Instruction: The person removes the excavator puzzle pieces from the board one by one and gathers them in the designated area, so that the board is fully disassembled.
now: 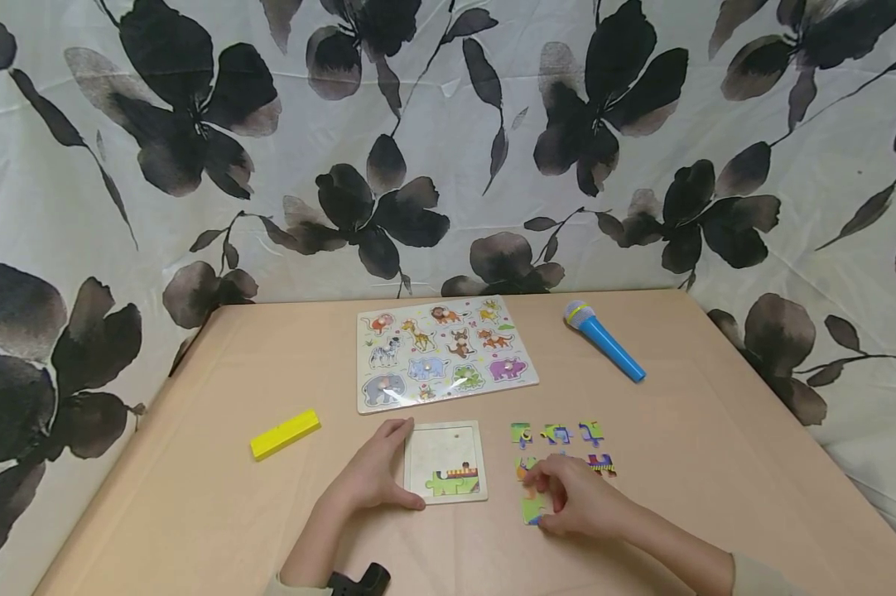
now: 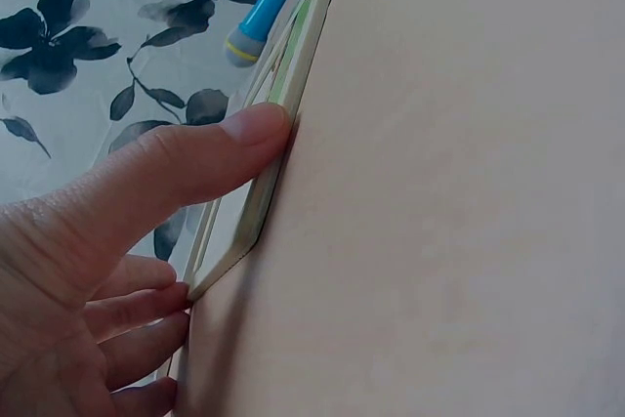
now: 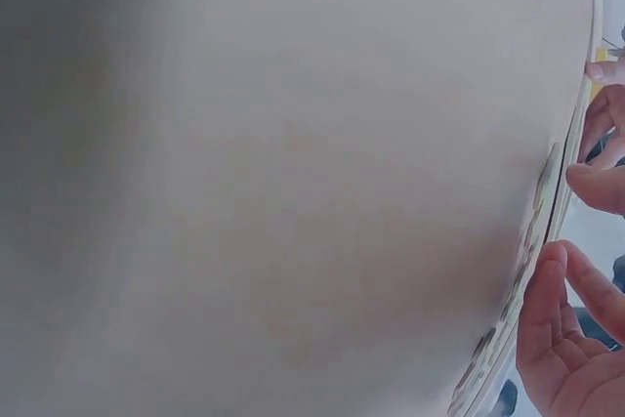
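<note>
A small square puzzle tray [image 1: 443,451] lies flat on the table, with several joined green, red and brown pieces [image 1: 454,480] in its lower right corner. My left hand [image 1: 376,470] holds the tray at its left side, the thumb on the near edge and the fingers at the far left corner; the left wrist view shows this thumb [image 2: 259,129] against the tray's rim. To the right lie several loose jigsaw pieces [image 1: 556,434] in rough rows. Over the nearer ones hovers my right hand [image 1: 585,498], thumb and fingertips apart beside a green and blue piece [image 1: 532,507], partly covering the pieces below.
Behind the tray is a larger animal puzzle board [image 1: 448,352]. A blue toy microphone [image 1: 608,341] lies at the back right, and a yellow block [image 1: 286,434] on the left. Floral cloth [image 1: 448,149] hangs behind the wooden table [image 1: 195,497].
</note>
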